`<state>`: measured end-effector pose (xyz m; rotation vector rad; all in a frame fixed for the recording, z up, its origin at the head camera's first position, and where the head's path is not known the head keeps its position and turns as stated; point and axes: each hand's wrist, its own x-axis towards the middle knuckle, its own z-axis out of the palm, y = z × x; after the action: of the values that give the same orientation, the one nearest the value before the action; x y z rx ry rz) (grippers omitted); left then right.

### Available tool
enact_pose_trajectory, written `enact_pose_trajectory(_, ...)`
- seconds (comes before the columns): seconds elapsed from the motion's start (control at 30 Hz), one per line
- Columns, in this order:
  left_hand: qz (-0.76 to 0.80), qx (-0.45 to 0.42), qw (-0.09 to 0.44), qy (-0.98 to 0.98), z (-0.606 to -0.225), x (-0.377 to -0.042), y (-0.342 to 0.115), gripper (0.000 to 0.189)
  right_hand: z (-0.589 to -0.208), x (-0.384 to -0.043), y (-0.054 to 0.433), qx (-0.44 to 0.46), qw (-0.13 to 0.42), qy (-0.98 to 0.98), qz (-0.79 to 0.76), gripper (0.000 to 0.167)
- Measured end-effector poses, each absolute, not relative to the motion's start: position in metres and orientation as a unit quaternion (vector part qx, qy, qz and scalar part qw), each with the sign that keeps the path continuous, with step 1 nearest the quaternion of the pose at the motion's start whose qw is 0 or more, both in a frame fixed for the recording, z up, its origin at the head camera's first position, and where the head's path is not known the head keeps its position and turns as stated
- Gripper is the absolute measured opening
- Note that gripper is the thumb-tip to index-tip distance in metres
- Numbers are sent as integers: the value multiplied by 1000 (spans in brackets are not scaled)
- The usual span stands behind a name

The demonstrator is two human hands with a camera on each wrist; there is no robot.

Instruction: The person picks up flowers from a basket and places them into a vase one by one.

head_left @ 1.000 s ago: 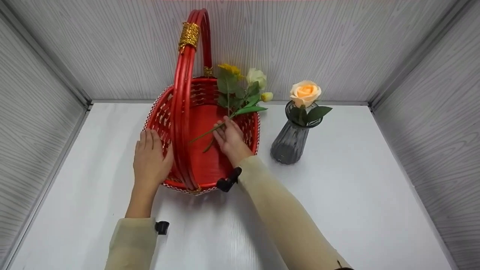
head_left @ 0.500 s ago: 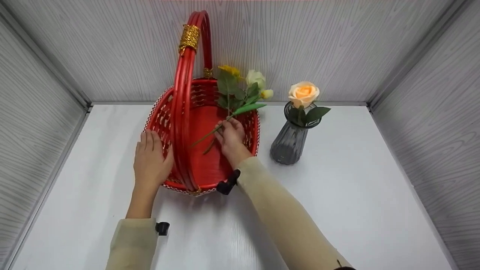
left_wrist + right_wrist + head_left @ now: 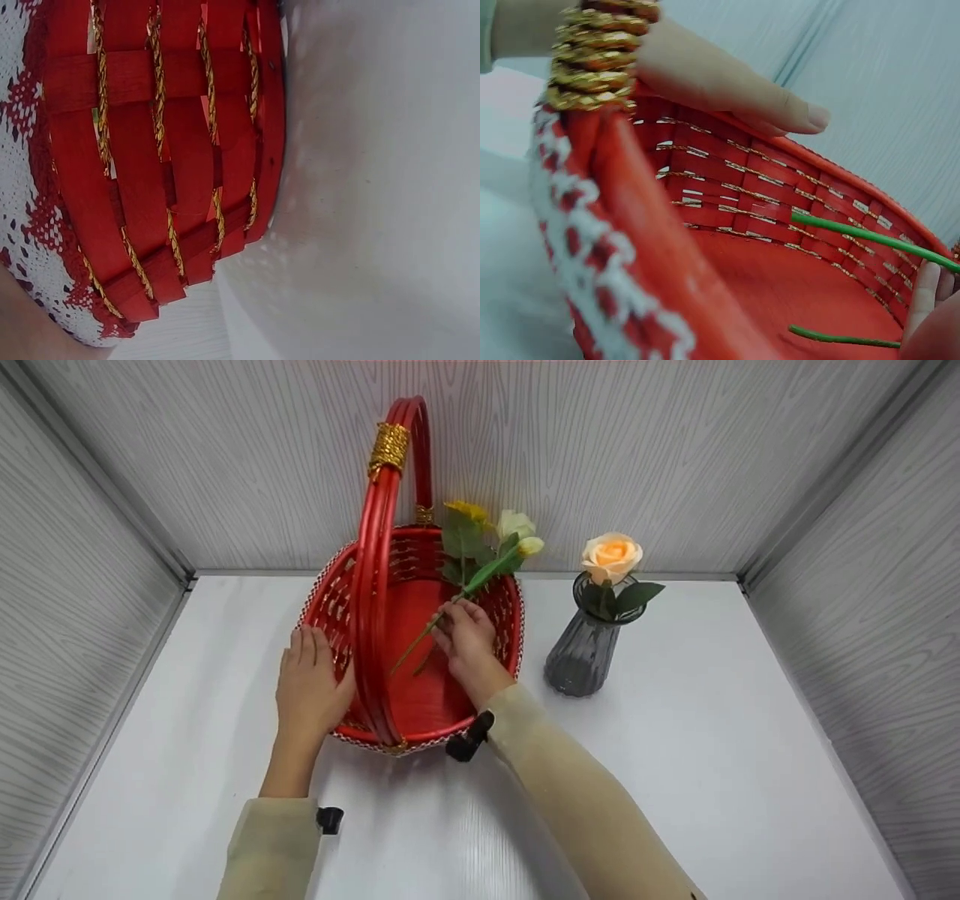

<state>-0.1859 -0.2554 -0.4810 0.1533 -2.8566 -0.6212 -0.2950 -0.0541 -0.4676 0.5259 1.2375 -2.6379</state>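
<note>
The red woven basket [image 3: 424,697] with a tall arched handle [image 3: 373,547] stands at the table's centre-left. My left hand [image 3: 311,690] rests on its left rim with fingers straight. In the left wrist view I see the basket's outer slats [image 3: 142,180] threaded with gold cord. Reaching inside over the right side, my right hand [image 3: 472,645] pinches a green flower stem [image 3: 416,643]. At its upper end are a white flower [image 3: 516,523] and a pale bud [image 3: 530,546]. A yellow flower [image 3: 469,511] with broad leaves is beside them. A second, shorter stem [image 3: 844,339] also shows in the right wrist view.
Right of the basket, a grey ribbed glass vase [image 3: 581,656] holds a peach rose [image 3: 613,556] with dark leaves. Grey wood-patterned panels [image 3: 637,442] enclose the white table [image 3: 712,750] at the back and both sides.
The pinched stem has turned steeper, its lower end dropping toward the basket's floor. The pale bud has come closer to the white flower. My left hand stays on the rim.
</note>
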Motion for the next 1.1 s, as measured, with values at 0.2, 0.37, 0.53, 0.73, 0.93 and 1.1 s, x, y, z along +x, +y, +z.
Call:
enact_pose_trajectory(0.2,-208,56,101,-971,-482,-188,-256,78,-456,-286,-47,150,118,442,-876,7)
enact_pose_trajectory(0.37,-211,57,93,-971,-481,-189,-256,79,-448,-280,-38,142,126,456,-870,9)
enact_pose_trajectory(0.53,-210,59,90,-972,-483,-187,-255,79,-445,-272,-28,110,132,462,-870,13)
enact_pose_trajectory(0.73,-210,56,95,-971,-483,-186,-255,79,-443,-264,-16,84,142,481,-861,21)
enact_pose_trajectory(0.93,-212,54,109,-970,-483,-185,-254,78,-441,-259,-6,71,170,496,-849,17)
enact_pose_trajectory(1.1,-214,54,106,-970,-483,-185,-254,78,-438,-256,2,57,171,523,-833,18)
